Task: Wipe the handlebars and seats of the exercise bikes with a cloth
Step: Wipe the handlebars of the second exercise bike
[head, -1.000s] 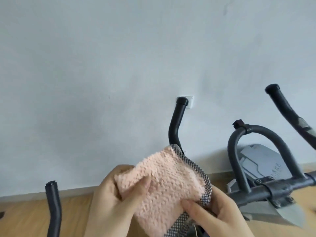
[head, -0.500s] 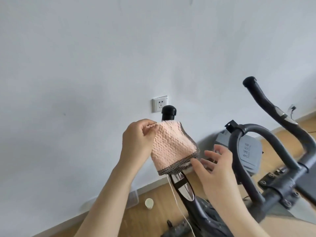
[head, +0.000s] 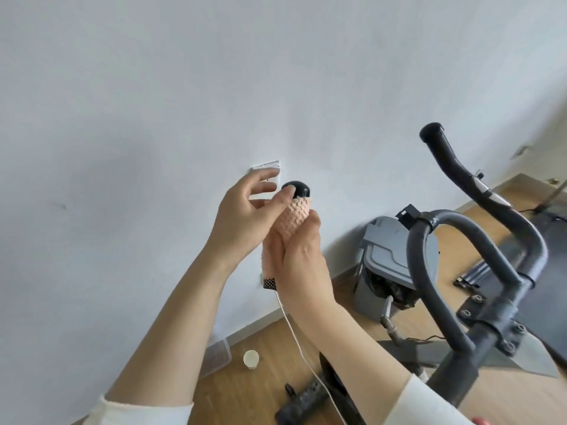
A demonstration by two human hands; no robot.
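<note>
Head view: the right hand [head: 303,262] grips the cloth [head: 294,216] wrapped round the handlebar [head: 297,188], just under its black end. The left hand [head: 245,216] has its fingers spread, thumb touching the cloth's top.

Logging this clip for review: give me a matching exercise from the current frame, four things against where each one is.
Things:
1 pink cloth
2 paper cup
3 wall socket
4 grey bin

Places:
a beside the clear plastic box
b wrapped round the handlebar grip
c right of the hands, behind the loop bar
d on the wall, partly behind the left hand

Pairs: 1-b, 2-a, 3-d, 4-c
</note>
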